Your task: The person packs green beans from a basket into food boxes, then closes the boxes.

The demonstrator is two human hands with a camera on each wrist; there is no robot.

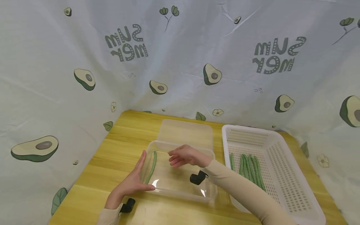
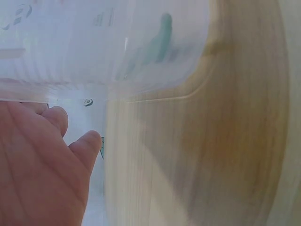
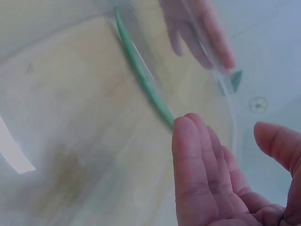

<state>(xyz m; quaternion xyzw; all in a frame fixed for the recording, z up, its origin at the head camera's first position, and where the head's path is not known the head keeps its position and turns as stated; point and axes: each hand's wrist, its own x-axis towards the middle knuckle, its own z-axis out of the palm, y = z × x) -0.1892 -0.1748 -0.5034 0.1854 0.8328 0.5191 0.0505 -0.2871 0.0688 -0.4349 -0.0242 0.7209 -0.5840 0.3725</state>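
A clear plastic container (image 1: 180, 194) sits on the table with one green bean (image 1: 152, 167) lying lengthwise along its left side. My left hand (image 1: 134, 182) rests against the container's left wall, fingers straight and thumb along the front left corner. Over the container hovers my right hand (image 1: 187, 155), holding nothing; in the right wrist view its fingers (image 3: 188, 160) extend with the thumb apart, and the green bean (image 3: 141, 75) shows past the fingertips. The left wrist view has the bean (image 2: 164, 37) blurred through the container's wall, with the left palm (image 2: 37, 169) beside it.
A white perforated basket (image 1: 292, 175) stands at the right with several green beans (image 1: 250, 170) in it, partly behind my right sleeve. Behind the container a translucent flat lid (image 1: 185, 132) lies on the wooden table (image 1: 112, 156). A printed curtain (image 1: 180, 56) hangs around the table.
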